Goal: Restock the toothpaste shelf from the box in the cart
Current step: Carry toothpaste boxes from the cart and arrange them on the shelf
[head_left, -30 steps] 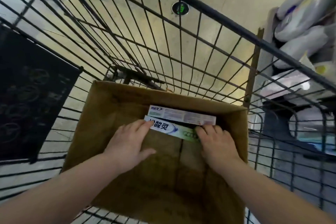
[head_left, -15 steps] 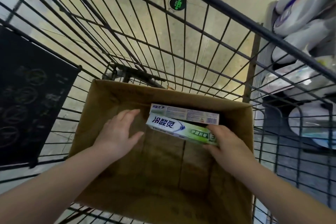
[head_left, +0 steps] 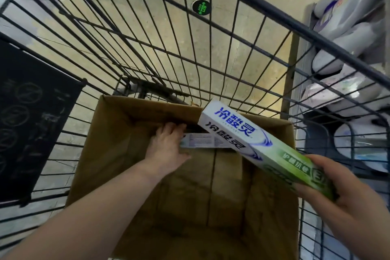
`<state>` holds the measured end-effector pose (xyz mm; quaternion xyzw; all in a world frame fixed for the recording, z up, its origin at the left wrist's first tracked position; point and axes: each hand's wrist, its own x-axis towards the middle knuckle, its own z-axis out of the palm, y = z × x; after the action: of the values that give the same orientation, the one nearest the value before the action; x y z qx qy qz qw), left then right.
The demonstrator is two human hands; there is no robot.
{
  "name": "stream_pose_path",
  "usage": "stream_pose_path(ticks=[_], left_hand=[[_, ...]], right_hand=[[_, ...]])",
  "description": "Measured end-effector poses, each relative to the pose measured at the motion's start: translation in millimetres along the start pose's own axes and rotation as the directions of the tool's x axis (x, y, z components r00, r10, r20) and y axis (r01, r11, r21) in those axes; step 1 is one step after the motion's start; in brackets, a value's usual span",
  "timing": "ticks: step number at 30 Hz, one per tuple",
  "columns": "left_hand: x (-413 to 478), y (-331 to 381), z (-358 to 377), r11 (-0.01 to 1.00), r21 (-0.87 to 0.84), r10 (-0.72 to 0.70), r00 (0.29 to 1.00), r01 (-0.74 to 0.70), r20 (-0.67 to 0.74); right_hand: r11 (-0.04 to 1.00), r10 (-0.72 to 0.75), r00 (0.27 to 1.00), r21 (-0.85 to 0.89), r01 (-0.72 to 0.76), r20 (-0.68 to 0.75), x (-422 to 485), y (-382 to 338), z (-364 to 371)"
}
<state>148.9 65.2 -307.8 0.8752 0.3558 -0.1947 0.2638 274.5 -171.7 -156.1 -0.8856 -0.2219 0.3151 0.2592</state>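
Observation:
An open brown cardboard box sits in the wire cart. My right hand grips the green end of a white-and-green toothpaste carton, held tilted above the box's right side. A second toothpaste carton lies flat at the box's far wall, partly hidden by the lifted one. My left hand is down inside the box with its fingers on that carton's left end; whether it grips the carton is unclear.
Shelves with white packaged goods stand to the right of the cart. A black sign panel hangs on the cart's left side. A round green floor marker shows through the wires ahead.
My right hand has lifted the white-and-green carton up out of the box and toward the right. My left hand has slid right onto the remaining carton's end.

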Motion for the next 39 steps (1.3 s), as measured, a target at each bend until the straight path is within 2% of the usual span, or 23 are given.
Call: stream_pose_path(ticks=[2, 4, 9, 17, 24, 28, 33, 35, 39], left_hand=[[0.4, -3.1, 8.3, 0.997, 0.070, -0.014, 1.000, 0.012, 0.028], [-3.2, -8.8, 13.1, 0.999, 0.048, -0.028, 0.998, 0.026, 0.047], [-28.4, -16.6, -1.4, 0.973, -0.228, 0.018, 1.000, -0.015, 0.013], [-107.3, 8.5, -87.4, 0.960, -0.192, 0.213, 0.977, -0.204, 0.027], [-207.4, 78.5, -151.2, 0.904, -0.201, 0.382, 0.924, -0.378, -0.019], [-251.1, 136.2, -159.7, 0.839, -0.231, 0.495, 0.867, -0.492, -0.052], [-303.8, 222.7, -140.2, 0.788, -0.319, 0.573, 0.817, -0.527, 0.068], [-327.5, 260.2, -122.6, 0.745, -0.348, 0.631, 0.770, -0.569, 0.092], [-399.9, 346.8, -73.8, 0.606, -0.389, 0.776, 0.623, -0.694, 0.097]], right_hand=[[1.000, 0.007, 1.000, 0.012, -0.007, -0.028, 1.0, 4.5, 5.0], [1.000, 0.000, 1.000, 0.019, 0.000, -0.030, 0.4, 4.5, 9.0], [0.999, 0.011, 1.000, 0.046, -0.011, -0.013, -11.9, 2.5, 6.6], [0.994, -0.044, 0.994, 0.092, 0.053, -0.105, -60.9, -17.0, -34.2], [0.978, -0.027, 0.975, 0.196, 0.072, -0.221, -164.1, -24.8, -105.7], [0.978, -0.023, 0.943, 0.187, 0.090, -0.333, -232.2, -3.1, -151.8], [0.986, 0.048, 0.849, 0.160, 0.044, -0.526, -330.9, 49.1, -200.7], [0.978, 0.106, 0.804, 0.206, 0.021, -0.586, -375.2, 79.9, -214.5], [0.963, 0.198, 0.710, 0.269, -0.013, -0.676, -478.9, 149.2, -236.6]])
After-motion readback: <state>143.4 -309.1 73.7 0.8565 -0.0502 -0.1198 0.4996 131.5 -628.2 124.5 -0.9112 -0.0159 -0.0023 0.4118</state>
